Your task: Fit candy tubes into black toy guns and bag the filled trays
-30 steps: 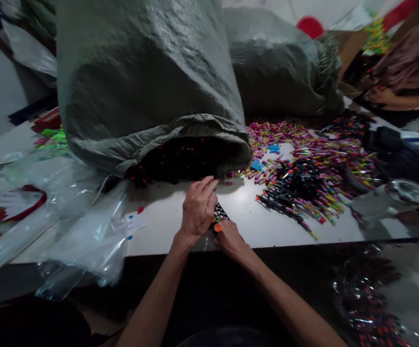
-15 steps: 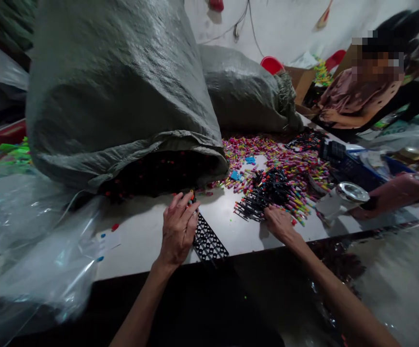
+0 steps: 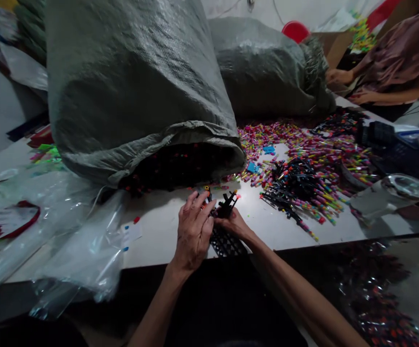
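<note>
My left hand (image 3: 194, 232) rests over a black perforated rack (image 3: 226, 243) lying at the near edge of the white table (image 3: 158, 236), its fingers touching a small coloured piece at the rack's far end. My right hand (image 3: 234, 222) sits just beside it and holds a black toy piece (image 3: 226, 205) with an orange tip above the rack. A heap of black pieces and colourful small sticks (image 3: 303, 178) lies to the right.
A large grey woven sack (image 3: 137, 82) lies open-mouthed right behind my hands; a second sack (image 3: 267, 67) is behind it. Clear plastic bags (image 3: 68, 231) cover the left. Another person's arms (image 3: 375, 91) are at the far right, near a round metal lid (image 3: 406, 187).
My right hand left the heap on the right and came back beside my left hand, now carrying a black piece. My left hand stayed on the rack.
</note>
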Tool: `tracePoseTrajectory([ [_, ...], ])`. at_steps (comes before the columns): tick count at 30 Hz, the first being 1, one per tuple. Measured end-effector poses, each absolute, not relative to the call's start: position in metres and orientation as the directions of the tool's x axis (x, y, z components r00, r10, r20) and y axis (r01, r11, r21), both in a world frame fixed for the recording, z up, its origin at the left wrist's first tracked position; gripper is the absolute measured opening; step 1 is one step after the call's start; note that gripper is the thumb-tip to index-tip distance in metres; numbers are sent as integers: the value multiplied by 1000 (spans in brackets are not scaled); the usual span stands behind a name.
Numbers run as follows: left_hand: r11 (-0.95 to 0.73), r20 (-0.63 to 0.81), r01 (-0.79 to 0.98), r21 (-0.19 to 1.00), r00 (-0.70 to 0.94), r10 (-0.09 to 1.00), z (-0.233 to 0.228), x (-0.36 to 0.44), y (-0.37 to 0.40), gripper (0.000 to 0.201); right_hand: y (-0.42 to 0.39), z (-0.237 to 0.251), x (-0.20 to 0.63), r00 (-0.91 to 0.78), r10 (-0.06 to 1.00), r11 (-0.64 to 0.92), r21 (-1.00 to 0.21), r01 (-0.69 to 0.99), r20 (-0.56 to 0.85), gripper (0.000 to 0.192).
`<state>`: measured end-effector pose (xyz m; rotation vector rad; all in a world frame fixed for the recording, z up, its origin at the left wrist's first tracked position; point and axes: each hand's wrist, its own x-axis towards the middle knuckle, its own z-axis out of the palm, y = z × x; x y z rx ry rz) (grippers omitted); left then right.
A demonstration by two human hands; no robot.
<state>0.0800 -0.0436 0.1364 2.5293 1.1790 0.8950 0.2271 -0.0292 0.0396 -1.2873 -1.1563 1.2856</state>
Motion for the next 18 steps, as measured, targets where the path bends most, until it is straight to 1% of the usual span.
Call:
tracePoseTrajectory([
  [1,-658,433,622,425,498,751,136,80,-44,38,-26,39,228,-13,995,-93,-994,56,-94,18],
  [3,-654,423,624,428,501,755,136,79,-44,40,-22,39,234,-56,997,-30,-964,266,-46,15],
  [5,-650,414,626,430,503,758,135,78,-44,41,-18,42,239,-123,992,66,-876,478,8,12],
  [7,-648,412,630,428,503,760,135,79,-43,42,-17,48,237,-177,984,127,-789,601,24,9],
  [12,-660,436,651,374,505,745,134,82,-39,43,-26,62,209,-156,988,116,-687,717,4,16],
  [14,-663,448,663,346,504,738,136,82,-38,40,-33,68,211,-166,986,125,-654,746,-1,16],
  [16,-666,461,673,322,502,731,138,80,-37,39,-41,76,235,-165,986,137,-629,765,14,23],
  [17,-672,466,673,310,508,724,140,78,-36,39,-47,81,254,-133,991,121,-595,794,24,28],
  [18,-682,475,669,297,516,713,141,77,-35,40,-53,86,278,-68,997,68,-530,845,20,32],
])
